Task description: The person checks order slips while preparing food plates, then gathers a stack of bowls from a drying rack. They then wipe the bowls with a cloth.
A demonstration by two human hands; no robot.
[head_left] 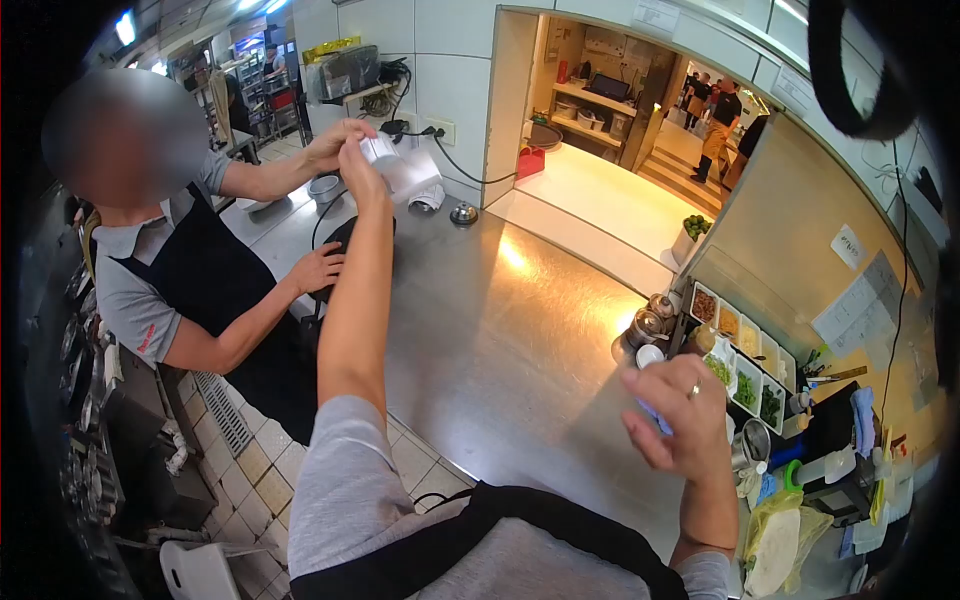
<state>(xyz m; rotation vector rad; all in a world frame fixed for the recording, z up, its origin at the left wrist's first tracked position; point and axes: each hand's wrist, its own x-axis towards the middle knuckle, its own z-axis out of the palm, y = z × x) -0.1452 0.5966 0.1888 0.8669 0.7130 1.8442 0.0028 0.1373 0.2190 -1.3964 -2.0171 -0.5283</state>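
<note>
My left hand (362,172) reaches far out over the left end of the steel counter (490,330), its fingers closed at a white paper roll (379,151) with a loose strip (414,178) hanging off it. A co-worker's hand (335,145) meets mine at the roll; which of us bears it is hard to see. The co-worker's other hand (318,268) rests on a black device (350,238), partly hidden behind my forearm. On the right, my right hand (690,415), wearing a ring, hovers by the ingredient tubs with fingers curled and apart from the thumb, nothing visible in it.
A call bell (463,214) stands near the back wall. Beyond it opens a serving hatch (600,205) with a potted plant (692,236). Tubs of chopped ingredients (745,385), metal pots (652,318) and a plastic bag (785,540) line the right side. A co-worker stands left.
</note>
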